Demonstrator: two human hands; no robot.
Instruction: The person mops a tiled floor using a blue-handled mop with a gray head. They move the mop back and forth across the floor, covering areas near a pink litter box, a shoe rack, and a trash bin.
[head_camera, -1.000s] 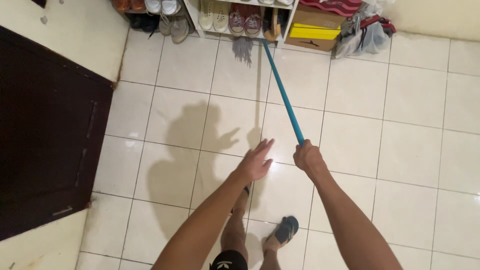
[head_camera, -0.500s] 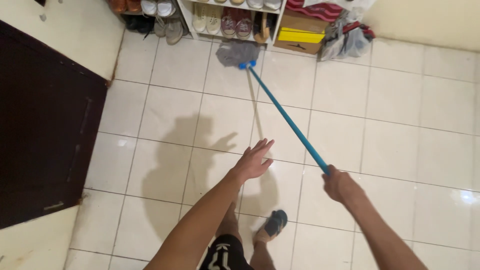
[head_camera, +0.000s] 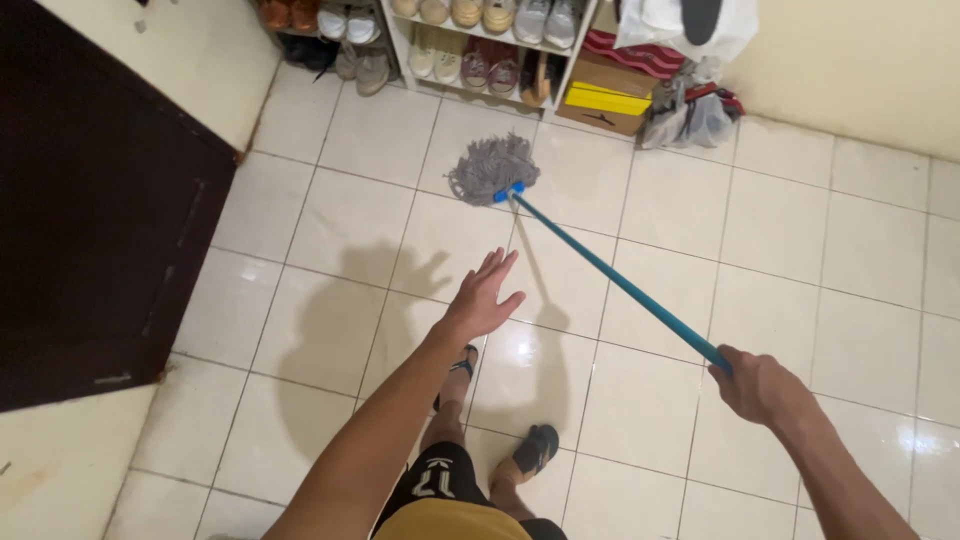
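Glossy white tiled floor (head_camera: 800, 250), grey mop head (head_camera: 493, 168) resting on it far ahead of the right grip (head_camera: 757, 385), cardboard box (head_camera: 610, 100) beyond

Glossy white ceramic floor tiles (head_camera: 780, 230), grey stringy cloth mop head (head_camera: 490, 168), smooth blue handle (head_camera: 615, 280), dark wooden door (head_camera: 90, 220)

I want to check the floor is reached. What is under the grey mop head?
The grey mop head lies spread on the white floor tiles, across a grout line. The tile patch directly beneath its strands is covered, so its state cannot be seen.
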